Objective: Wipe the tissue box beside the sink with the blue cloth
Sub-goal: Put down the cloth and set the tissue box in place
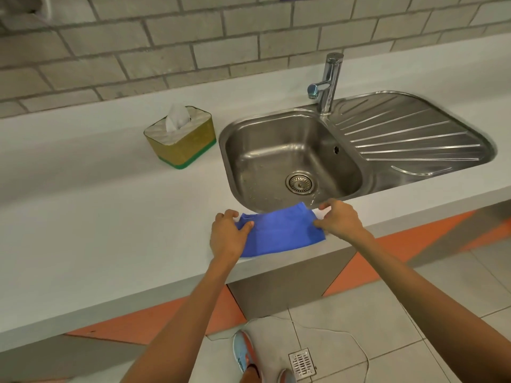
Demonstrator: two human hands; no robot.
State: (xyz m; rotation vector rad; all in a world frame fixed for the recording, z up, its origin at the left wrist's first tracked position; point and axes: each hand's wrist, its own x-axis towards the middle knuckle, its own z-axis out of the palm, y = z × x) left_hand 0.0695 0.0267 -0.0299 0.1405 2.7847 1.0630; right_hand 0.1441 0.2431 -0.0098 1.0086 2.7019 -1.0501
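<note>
Both hands were on the blue cloth, which lay flat on the bench at its front edge, just in front of the sink. Left hand pinched the cloth's left end, thumb on top w/ fingers curled over the far corner. Right hand pinched the right end the same way. Hands sat well apart, one at each end, cloth stretched between them; the near edge hung slightly over the bench lip.

The tissue box stood untouched on the bench, further back and to the left, just beside the sink rim, well apart from the cloth. A white tissue stuck up out of its top slot.

Judgement: the step in hand looked like readying the cloth, i.e. folding or gathering it into a pad, before any wiping. To do it well:
- fold to a compact pad that one hand can hold, so no loose corner drags
- water drops showed in the sink basin, so keep the cloth out of it; a wet pad would prob. soften a card box
- free one hand to steady the box, since it looked light and would likely slide if pushed
- wipe sides and top around the slot, not across the tissue, or it may snag and pull out.

Wiping itself had not yet begun.
</note>
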